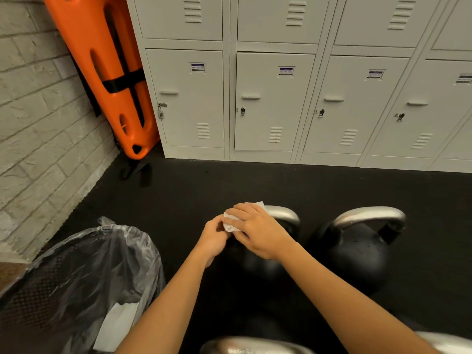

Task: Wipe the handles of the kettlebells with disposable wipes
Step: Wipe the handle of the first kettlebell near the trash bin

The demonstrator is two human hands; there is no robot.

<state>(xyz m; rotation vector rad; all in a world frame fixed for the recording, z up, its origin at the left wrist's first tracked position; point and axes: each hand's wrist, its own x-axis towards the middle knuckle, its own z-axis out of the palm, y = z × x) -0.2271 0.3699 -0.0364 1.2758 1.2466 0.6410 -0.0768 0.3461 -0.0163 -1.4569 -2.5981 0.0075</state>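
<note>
Two black kettlebells with silver handles stand on the dark floor. My right hand point(258, 231) presses a white disposable wipe point(231, 222) over the left end of the left kettlebell's handle point(283, 213). Most of that kettlebell's body is hidden under my hands. My left hand point(213, 238) is closed against the handle's left side, and its fingertips touch the wipe's edge. The right kettlebell point(357, 251) stands untouched, its silver handle point(370, 214) bare. Silver handles of two closer kettlebells show at the bottom edge, one at bottom centre point(250, 347) and one at bottom right point(449, 343).
A mesh waste bin point(76, 282) lined with a clear bag stands at lower left, with white wipes inside. Grey lockers point(268, 98) line the back. An orange board point(112, 72) leans in the corner by the white brick wall point(38, 123).
</note>
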